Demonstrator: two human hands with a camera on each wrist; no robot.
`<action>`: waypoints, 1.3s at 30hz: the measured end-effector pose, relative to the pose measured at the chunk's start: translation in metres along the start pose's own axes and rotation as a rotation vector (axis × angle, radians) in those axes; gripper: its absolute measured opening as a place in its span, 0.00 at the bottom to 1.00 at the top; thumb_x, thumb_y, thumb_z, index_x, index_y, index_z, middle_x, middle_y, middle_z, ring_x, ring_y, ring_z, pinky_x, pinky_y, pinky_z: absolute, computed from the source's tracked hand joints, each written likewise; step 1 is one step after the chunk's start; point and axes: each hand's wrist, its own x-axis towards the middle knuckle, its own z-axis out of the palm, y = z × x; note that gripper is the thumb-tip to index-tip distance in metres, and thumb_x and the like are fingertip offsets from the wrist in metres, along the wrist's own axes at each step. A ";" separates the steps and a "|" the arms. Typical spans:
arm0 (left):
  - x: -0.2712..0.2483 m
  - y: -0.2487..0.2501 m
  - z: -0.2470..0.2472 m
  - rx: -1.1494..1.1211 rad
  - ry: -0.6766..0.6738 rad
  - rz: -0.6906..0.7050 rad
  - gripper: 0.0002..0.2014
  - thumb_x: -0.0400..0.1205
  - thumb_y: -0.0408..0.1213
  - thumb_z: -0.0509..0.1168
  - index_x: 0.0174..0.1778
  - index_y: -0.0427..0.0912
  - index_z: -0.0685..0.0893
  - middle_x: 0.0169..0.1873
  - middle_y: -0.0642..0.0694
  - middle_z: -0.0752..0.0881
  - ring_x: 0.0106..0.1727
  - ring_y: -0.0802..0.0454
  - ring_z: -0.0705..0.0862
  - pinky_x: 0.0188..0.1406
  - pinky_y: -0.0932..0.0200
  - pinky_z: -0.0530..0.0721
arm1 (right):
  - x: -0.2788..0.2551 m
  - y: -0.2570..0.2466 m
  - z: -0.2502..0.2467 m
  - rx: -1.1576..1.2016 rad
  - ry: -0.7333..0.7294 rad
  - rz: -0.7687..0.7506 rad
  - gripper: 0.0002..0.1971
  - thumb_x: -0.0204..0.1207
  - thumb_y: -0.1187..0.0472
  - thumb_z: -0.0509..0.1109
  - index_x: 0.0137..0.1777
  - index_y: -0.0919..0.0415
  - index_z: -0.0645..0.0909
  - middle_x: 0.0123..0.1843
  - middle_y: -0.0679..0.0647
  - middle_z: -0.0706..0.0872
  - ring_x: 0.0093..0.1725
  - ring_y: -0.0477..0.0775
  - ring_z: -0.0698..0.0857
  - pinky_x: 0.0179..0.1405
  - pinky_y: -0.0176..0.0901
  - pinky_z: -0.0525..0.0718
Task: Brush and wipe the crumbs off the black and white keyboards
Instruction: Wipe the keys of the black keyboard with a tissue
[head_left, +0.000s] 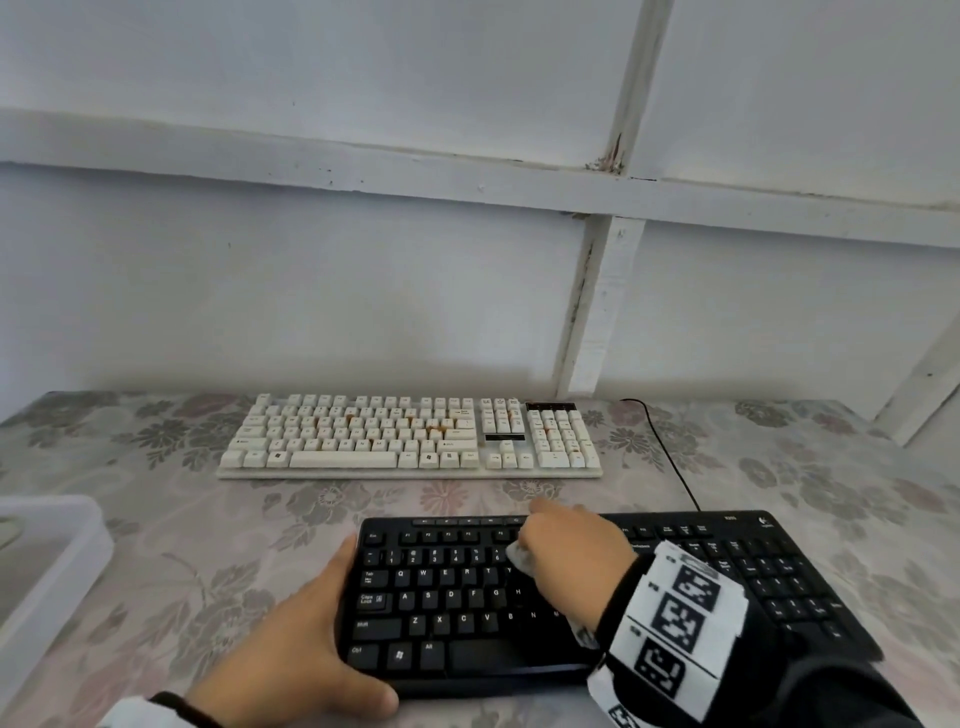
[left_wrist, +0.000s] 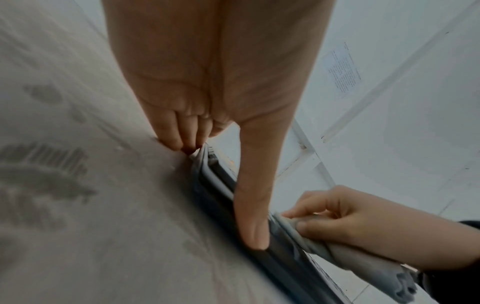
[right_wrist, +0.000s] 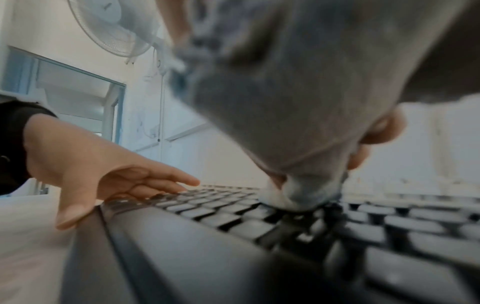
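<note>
The black keyboard lies near the table's front edge. My left hand holds its left end, thumb along the front edge, fingers against the side. My right hand grips a grey-white cloth and presses it on the keys around the number row, at the keyboard's middle. In the right wrist view the cloth meets the black keys. In the left wrist view my right hand bunches the cloth. The white keyboard, farther back, carries orange-brown crumbs among its keys.
A floral tablecloth covers the table. A translucent plastic bin stands at the left edge. A black cable runs from the black keyboard toward the wall. A white wall with beams rises right behind the white keyboard.
</note>
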 end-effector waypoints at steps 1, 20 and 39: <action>-0.001 0.001 0.000 0.002 -0.001 -0.003 0.49 0.55 0.38 0.81 0.49 0.84 0.51 0.48 0.76 0.76 0.50 0.77 0.77 0.45 0.77 0.75 | 0.001 0.000 -0.004 -0.003 0.005 0.013 0.07 0.81 0.66 0.60 0.45 0.66 0.78 0.52 0.59 0.71 0.50 0.61 0.78 0.41 0.48 0.72; 0.001 -0.006 0.001 -0.035 0.030 -0.018 0.57 0.51 0.42 0.82 0.56 0.82 0.45 0.50 0.81 0.70 0.48 0.86 0.74 0.51 0.79 0.74 | 0.009 -0.020 0.009 0.142 0.020 -0.151 0.11 0.82 0.62 0.58 0.44 0.64 0.80 0.43 0.50 0.66 0.53 0.60 0.78 0.46 0.50 0.77; 0.007 -0.008 0.000 -0.040 0.024 0.022 0.54 0.51 0.45 0.81 0.51 0.85 0.44 0.51 0.79 0.69 0.45 0.88 0.74 0.45 0.79 0.76 | 0.012 -0.010 0.000 0.179 -0.032 -0.131 0.12 0.79 0.64 0.56 0.35 0.65 0.75 0.39 0.51 0.70 0.44 0.59 0.80 0.42 0.45 0.77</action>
